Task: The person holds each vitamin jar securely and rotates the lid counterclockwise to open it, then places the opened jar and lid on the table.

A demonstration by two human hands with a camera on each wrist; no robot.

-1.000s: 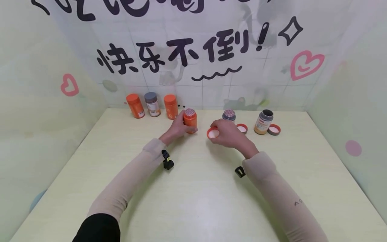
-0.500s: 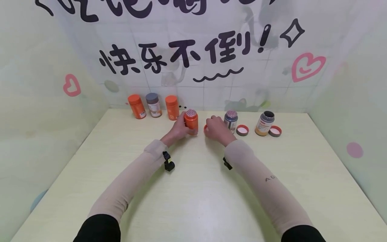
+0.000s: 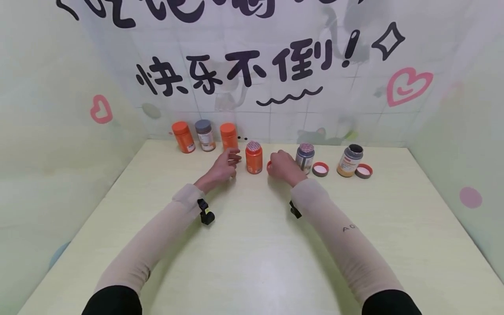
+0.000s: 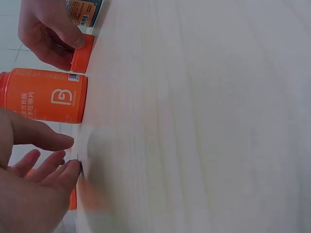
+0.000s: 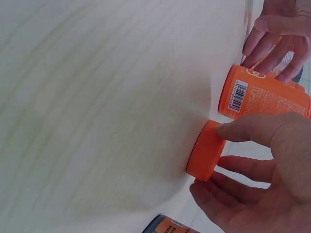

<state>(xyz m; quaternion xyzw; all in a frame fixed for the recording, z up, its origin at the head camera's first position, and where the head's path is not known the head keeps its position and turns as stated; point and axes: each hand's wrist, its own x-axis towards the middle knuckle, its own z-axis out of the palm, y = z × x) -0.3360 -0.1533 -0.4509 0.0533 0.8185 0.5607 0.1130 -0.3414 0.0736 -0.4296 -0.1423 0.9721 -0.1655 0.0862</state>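
An orange bottle (image 3: 253, 161) with a patterned foil seal on its uncapped mouth stands upright between my hands. Just left of it is my left hand (image 3: 221, 169), its fingers loosely spread, apart from the bottle and with nothing in them. My right hand (image 3: 286, 168) pinches an orange lid (image 5: 208, 150) by its rim, thumb on one side and fingers on the other. That lid is down at the tabletop, to the right of the orange bottle; in the head view the hand mostly covers it.
Behind my left hand stand a capped orange bottle (image 3: 229, 134), a grey-lidded bottle (image 3: 206, 138) and another orange bottle (image 3: 184, 139). Right of my right hand are a foil-sealed grey bottle (image 3: 305, 159), an upturned lid (image 3: 320, 169), an open-mouthed bottle (image 3: 349, 162) and a second upturned lid (image 3: 363, 171).
My left hand has let go of the orange bottle and drawn away to the left. My right hand has turned the orange lid over and lowered it beside the bottle.
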